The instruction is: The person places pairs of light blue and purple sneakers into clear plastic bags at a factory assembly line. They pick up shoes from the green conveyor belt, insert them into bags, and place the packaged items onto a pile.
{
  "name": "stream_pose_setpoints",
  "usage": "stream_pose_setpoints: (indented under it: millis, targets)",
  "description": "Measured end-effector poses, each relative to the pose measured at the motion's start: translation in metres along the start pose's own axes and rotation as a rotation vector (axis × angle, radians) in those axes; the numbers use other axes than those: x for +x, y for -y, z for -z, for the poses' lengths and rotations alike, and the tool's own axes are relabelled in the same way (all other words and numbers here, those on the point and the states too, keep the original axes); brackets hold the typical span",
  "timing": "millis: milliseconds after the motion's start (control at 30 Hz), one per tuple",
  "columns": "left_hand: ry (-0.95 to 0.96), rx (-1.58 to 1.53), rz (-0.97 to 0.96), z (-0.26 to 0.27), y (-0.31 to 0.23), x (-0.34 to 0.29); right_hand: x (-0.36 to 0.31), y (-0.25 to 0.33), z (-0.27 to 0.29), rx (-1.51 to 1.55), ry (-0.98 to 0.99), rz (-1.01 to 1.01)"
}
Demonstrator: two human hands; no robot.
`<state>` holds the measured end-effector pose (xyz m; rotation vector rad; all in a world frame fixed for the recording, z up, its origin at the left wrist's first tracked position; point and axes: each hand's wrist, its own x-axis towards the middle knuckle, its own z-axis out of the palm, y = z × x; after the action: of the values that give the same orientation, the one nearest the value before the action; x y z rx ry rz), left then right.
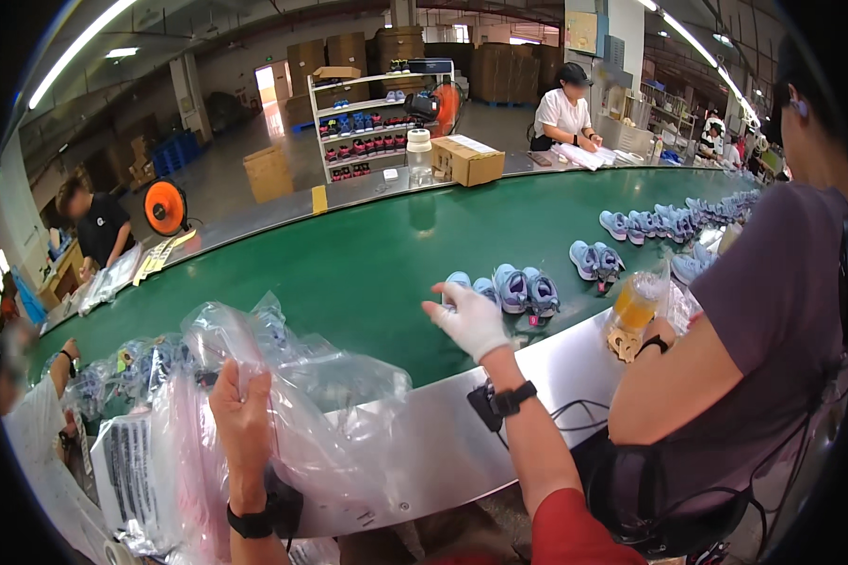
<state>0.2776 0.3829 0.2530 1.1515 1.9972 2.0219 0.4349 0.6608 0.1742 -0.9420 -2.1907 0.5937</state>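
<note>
My left hand (242, 414) is closed around a clear plastic bag (325, 377), which spreads out crumpled over the bench edge. My right hand (471, 322), in a white glove with bare fingertips, reaches over the green belt with thumb and fingers apart. Just beyond it are light blue shoes, partly hidden by the hand; to its right stands a blue pair (526, 290) with a small pink tag. Another pair (595, 261) sits farther right on the belt. Left of my left hand lies a stack of pinkish plastic bags (181, 452).
The green belt (349, 254) runs across, with more shoes (674, 221) at right and bagged ones (146, 363) at left. A co-worker (763, 282) stands close on my right, beside a jar of yellow liquid (636, 299). A metal ledge (561, 358) borders the belt; a carton (466, 160) stands across.
</note>
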Motion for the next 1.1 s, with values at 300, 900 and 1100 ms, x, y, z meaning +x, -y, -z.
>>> stream_pose_setpoints:
  millis: [300,900,1100]
  targets:
    - [0.038,-0.022,0.107,-0.02,0.028,-0.003,0.035,-0.09,-0.078,-0.814,0.212,-0.267]
    - [0.192,0.093,-0.032,-0.011,-0.005,-0.009,-0.081,0.097,0.058,0.238,0.755,0.144]
    - [0.287,0.209,-0.184,-0.046,-0.012,-0.048,-0.139,0.12,-0.03,-0.04,0.249,0.852]
